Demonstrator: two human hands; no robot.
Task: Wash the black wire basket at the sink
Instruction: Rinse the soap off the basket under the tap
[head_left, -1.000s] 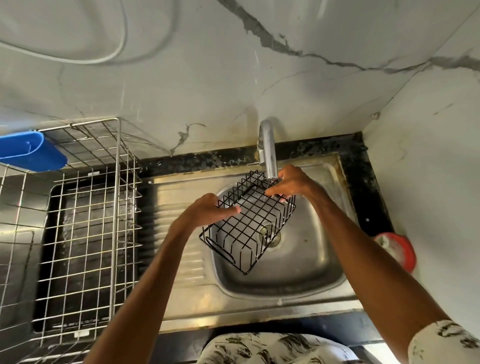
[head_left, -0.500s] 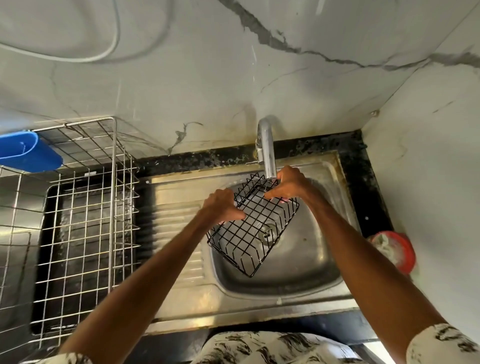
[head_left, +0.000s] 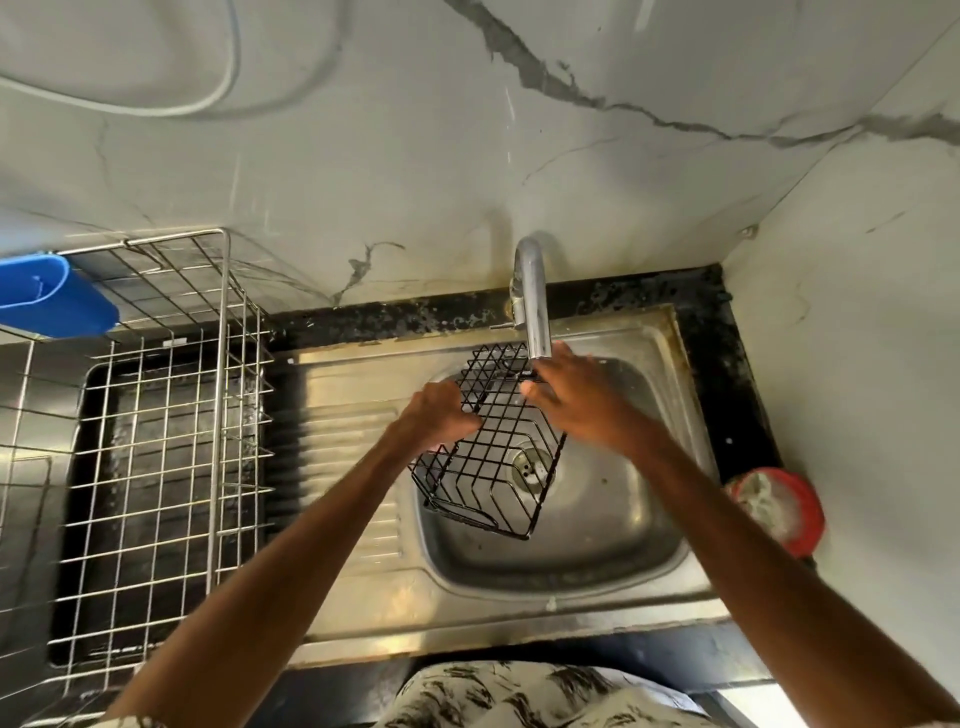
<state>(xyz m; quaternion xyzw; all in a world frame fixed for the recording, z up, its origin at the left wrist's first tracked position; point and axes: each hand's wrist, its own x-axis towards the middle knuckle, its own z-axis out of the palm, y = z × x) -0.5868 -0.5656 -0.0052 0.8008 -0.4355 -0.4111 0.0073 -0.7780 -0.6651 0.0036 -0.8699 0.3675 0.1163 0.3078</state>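
The black wire basket (head_left: 493, 447) hangs tilted over the steel sink bowl (head_left: 613, 540), its far end under the chrome tap (head_left: 535, 306). My left hand (head_left: 436, 415) is closed on the basket's left rim. My right hand (head_left: 571, 395) rests on the basket's far right edge just below the tap's spout, fingers spread and blurred. Through the wires I see the sink drain (head_left: 530, 467). No water stream is visible from the tap.
A steel wire dish rack (head_left: 156, 441) stands on the left, with a blue plastic holder (head_left: 52, 301) on its far corner. A red tub (head_left: 779, 509) with a pale scrubber sits at the right wall. The ribbed draining board (head_left: 343, 441) lies between rack and bowl.
The basket has swung further over the bowl, with its long side turned more towards me. My left hand slid along the rim; my right hand's fingers spread out under the spout.
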